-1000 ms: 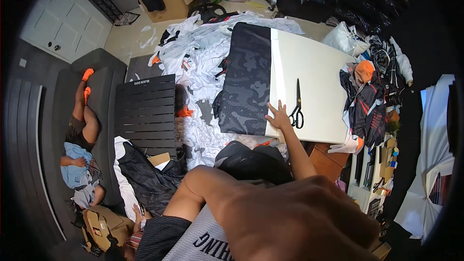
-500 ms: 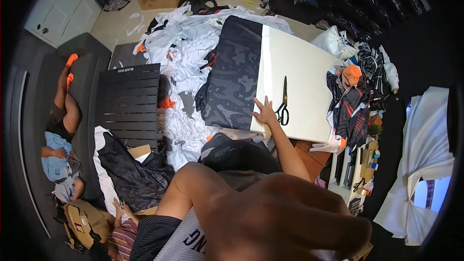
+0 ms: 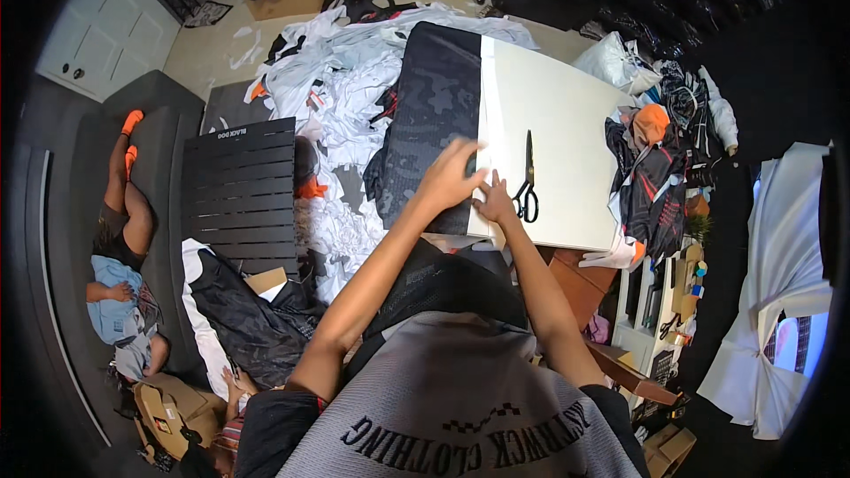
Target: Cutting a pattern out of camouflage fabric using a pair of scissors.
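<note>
A dark camouflage-patterned fabric covers the left part of the white table, with a narrow white strip along its right border. Over the fabric's right edge is my left hand, slightly blurred, its thumb held apart from bent fingers. Close beside it, my right hand rests at the white strip with fingers extended. Whether either hand pinches the material is hidden. Black-handled scissors lie just right of my right hand, blades pointing away from me.
White fabric is heaped beyond and left of the table. A black slatted table stands farther left, near a person on a grey sofa. Another person's hand touches dark fabric at lower left. Dark and orange garments pile at the table's right edge.
My left hand has come down from close to the camera onto the fabric's edge. My right hand has shifted slightly, its fingers less spread. The scissors stay beside it.
</note>
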